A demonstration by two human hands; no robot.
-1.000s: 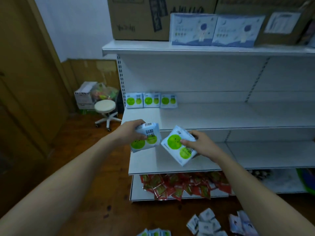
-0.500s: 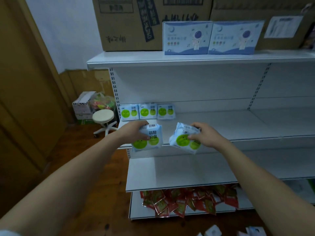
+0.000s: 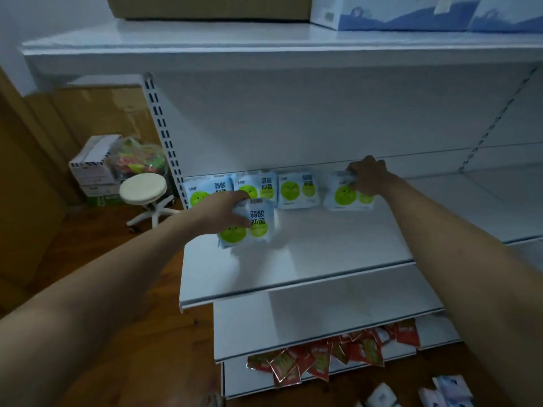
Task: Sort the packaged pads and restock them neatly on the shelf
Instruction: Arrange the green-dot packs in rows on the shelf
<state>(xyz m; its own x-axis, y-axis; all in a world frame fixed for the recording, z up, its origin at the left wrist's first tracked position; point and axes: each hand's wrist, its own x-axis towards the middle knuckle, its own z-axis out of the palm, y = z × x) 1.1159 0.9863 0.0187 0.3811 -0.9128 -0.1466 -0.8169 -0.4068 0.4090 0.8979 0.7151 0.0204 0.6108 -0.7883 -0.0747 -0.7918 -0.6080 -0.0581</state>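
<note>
My right hand has its fingers curled over the top edge of a pad pack, standing it upright at the far edge of the shelf, at the right end of the row with a small gap to its neighbour; my left hand grips a second pack by its left side, thumb across the front, fingers hidden behind, and holds it tilted above the near-left part of the same shelf, in front of the row.

I judge these packs light and soft; the film wrapper looks smooth and likely slippery, and the contents should give under pressure; a pinch across the top seam or a hold on both side edges ought to serve best, without squeezing the face.

The row against the back panel holds three packs standing face out, green circles forward; the one under my right hand makes a fourth. The shelf below lies bare where I can see it; the lowest shelf carries a loose heap of red sachets. On the top shelf sit a cardboard carton and blue boxes. More pale packs lie on the floor at near right; a white stool stands to the left.
</note>
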